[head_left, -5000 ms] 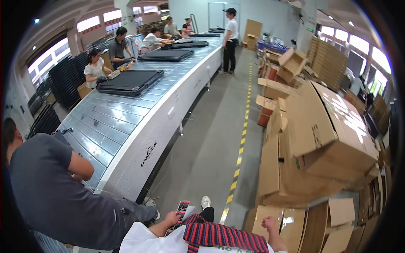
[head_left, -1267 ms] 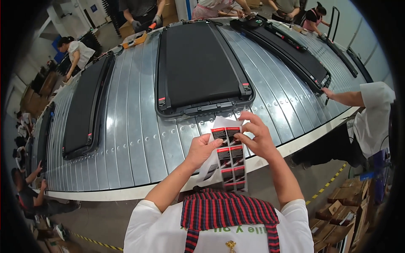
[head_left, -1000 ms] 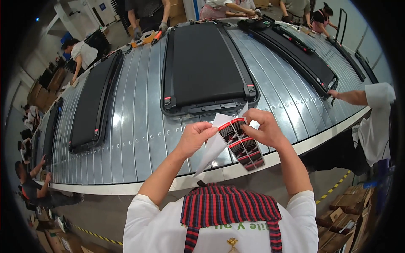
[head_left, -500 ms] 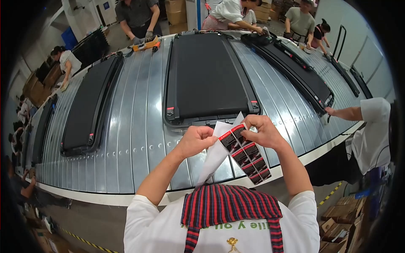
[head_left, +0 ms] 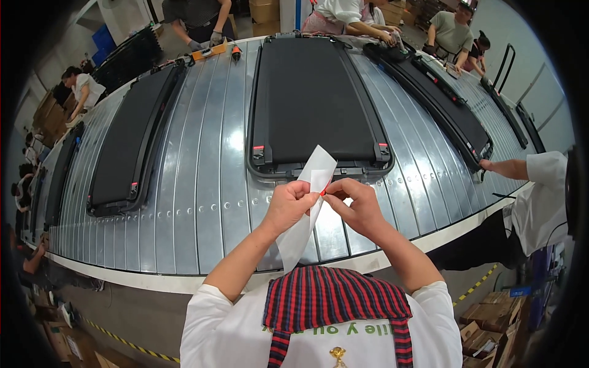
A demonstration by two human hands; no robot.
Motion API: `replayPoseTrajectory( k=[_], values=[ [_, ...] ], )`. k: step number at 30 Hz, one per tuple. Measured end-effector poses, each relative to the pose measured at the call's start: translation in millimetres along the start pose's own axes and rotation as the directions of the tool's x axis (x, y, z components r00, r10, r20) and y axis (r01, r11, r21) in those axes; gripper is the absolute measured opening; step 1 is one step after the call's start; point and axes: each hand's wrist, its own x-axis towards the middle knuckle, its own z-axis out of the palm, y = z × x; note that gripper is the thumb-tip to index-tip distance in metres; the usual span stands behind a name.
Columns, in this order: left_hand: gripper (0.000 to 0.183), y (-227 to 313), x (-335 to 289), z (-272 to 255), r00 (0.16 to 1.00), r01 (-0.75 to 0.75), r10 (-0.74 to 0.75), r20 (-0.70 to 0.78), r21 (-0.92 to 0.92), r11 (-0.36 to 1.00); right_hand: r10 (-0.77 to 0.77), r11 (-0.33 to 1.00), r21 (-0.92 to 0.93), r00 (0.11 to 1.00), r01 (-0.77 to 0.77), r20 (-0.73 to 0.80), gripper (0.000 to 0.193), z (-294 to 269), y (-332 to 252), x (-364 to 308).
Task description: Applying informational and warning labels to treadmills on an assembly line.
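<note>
My left hand [head_left: 285, 205] pinches a sheet of labels [head_left: 296, 240], its plain white side showing and its lower end hanging toward my apron. A second white flap rises above my fingers. My right hand [head_left: 354, 205] is closed close beside it, thumb and forefinger pinching a small red edge of a label [head_left: 324, 192]. The labels' printed face is turned out of sight. Just beyond my hands lies a long black walking pad [head_left: 314, 101], flat on the metal slat conveyor [head_left: 211, 184], a small red label at each near corner.
More black walking pads lie to the left [head_left: 136, 141] and right [head_left: 429, 101]. A co-worker's hand [head_left: 489, 165] touches the right one. Other people work along the far edge, near an orange tray [head_left: 208, 51]. Cardboard boxes [head_left: 494, 316] stand on the floor at lower right.
The label sheet has turned from its printed black-and-red face to its white side. My right hand has moved left and down, close to my left. The view has shifted slightly.
</note>
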Motion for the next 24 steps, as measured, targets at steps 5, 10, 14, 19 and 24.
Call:
replayPoseTrajectory(
  k=[5,10,14,19,24],
  values=[
    [0.016,11,-9,4,0.999,-0.009,0.006,0.035,0.106,0.994,0.067,0.997,0.030,0.998,-0.067,0.002,0.012,7,-2,-7],
    [0.017,15,-14,-1,0.997,-0.047,0.034,0.071,0.196,0.979,0.084,0.995,0.056,0.996,-0.083,-0.013,0.012,17,-7,-12],
    [0.016,11,-16,-7,0.993,-0.069,0.039,0.110,0.279,0.958,0.070,0.996,-0.048,0.997,-0.069,0.018,0.013,17,-10,-12],
    [0.016,9,-20,-9,0.995,-0.095,0.087,0.048,0.218,0.971,-0.047,0.994,-0.101,0.999,0.044,-0.026,0.013,26,-19,-15],
    [0.017,5,-18,-21,0.982,-0.033,-0.025,0.189,0.297,0.954,0.004,0.937,-0.347,0.993,0.037,0.117,0.012,27,-22,-15]
  ],
)
